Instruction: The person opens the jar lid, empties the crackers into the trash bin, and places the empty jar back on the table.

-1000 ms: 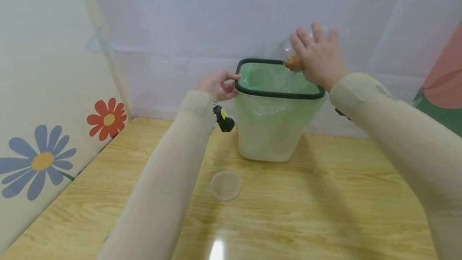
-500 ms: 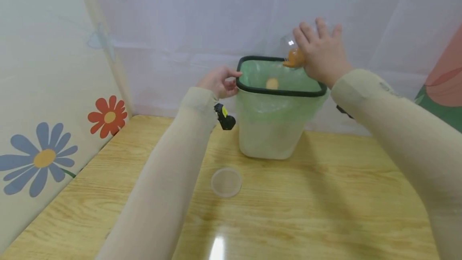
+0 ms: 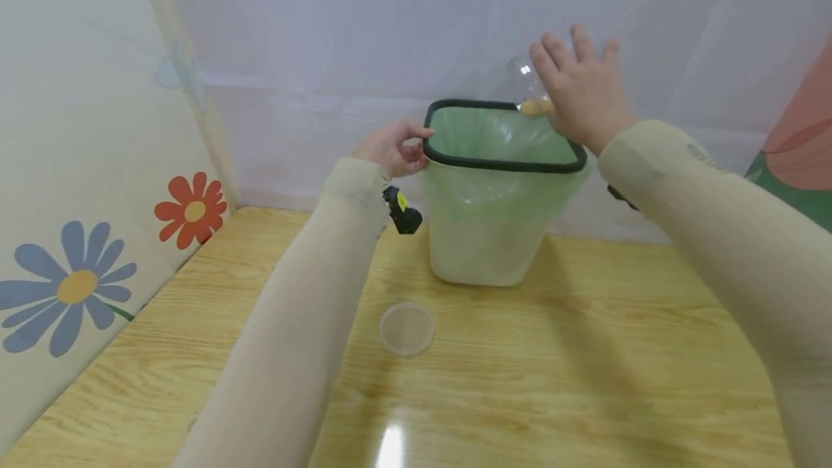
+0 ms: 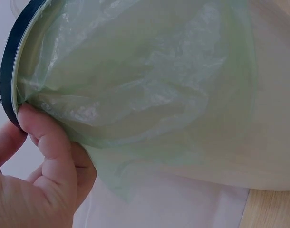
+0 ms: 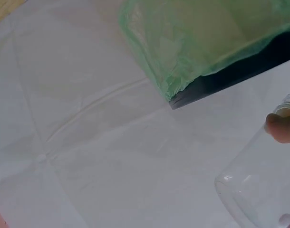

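Observation:
A pale waste bin stands upright on the table, lined with a translucent green bag folded over its black rim. My left hand pinches the rim and bag at the left side, thumb and fingers on either side of the edge. Over the bin's right back part, my right hand grips a clear plastic jar, tilted mouth-down towards the opening. Something yellow-orange shows at the jar's mouth, partly hidden by the hand. The part of the jar seen in the right wrist view holds nothing.
A round translucent lid lies flat on the wooden table in front of the bin. A white sheet hangs close behind the bin. A flower-printed panel borders the table's left side.
Less orange stuff shows in the jar. An orange piece seen inside the bin half a second ago is out of sight. My right hand has risen slightly; my left hand keeps its place.

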The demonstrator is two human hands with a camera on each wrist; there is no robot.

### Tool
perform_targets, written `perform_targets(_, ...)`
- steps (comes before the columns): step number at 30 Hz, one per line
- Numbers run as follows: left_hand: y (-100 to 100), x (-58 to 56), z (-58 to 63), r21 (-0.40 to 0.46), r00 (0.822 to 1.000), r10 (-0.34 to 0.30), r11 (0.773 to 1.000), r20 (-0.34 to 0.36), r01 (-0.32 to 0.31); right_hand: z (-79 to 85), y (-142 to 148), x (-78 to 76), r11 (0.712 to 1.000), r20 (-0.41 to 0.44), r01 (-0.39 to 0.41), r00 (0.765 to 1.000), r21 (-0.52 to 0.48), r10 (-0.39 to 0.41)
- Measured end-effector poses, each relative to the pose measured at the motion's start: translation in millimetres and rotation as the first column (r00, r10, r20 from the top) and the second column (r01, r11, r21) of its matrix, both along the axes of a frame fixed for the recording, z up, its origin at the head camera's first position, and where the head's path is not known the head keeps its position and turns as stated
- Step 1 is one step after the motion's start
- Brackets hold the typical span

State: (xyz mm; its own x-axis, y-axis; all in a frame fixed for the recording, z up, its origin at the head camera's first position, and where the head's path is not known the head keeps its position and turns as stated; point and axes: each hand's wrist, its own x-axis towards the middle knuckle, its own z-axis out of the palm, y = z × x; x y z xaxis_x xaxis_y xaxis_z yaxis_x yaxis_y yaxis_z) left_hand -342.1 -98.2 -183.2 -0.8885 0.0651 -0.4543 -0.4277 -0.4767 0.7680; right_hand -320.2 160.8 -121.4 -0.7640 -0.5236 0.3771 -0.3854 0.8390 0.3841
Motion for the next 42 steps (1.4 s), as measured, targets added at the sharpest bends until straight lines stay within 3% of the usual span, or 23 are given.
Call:
perform_targets(10,-0.4,1.4,1.5,-0.006,1.0,0.003,1.0,0.003,-0.003,0.1,2.7,2.3,1.0,0.001,0.012,1.0,0.025,-0.012)
perform_targets(23,0.1,0.3,0.6,-0.002,1.0,0.001,1.0,0.001,-0.001,0.3,2.0,6.0,0.995,-0.054,-0.033,0.998,0.09,0.038)
perform_targets(32,-0.8,0.5,0.3,-0.009,1.0,0.005,1.0,0.007,-0.005,-2.4,1.2,5.2,0.991,-0.145,-0.088,0.984,0.099,0.102)
perform_targets(42,-2.2,3.2,3.0,-0.016,1.0,0.014,1.0,0.014,-0.014,-2.0,-0.3,4.9,0.99,-0.145,-0.094,0.983,0.102,0.109)
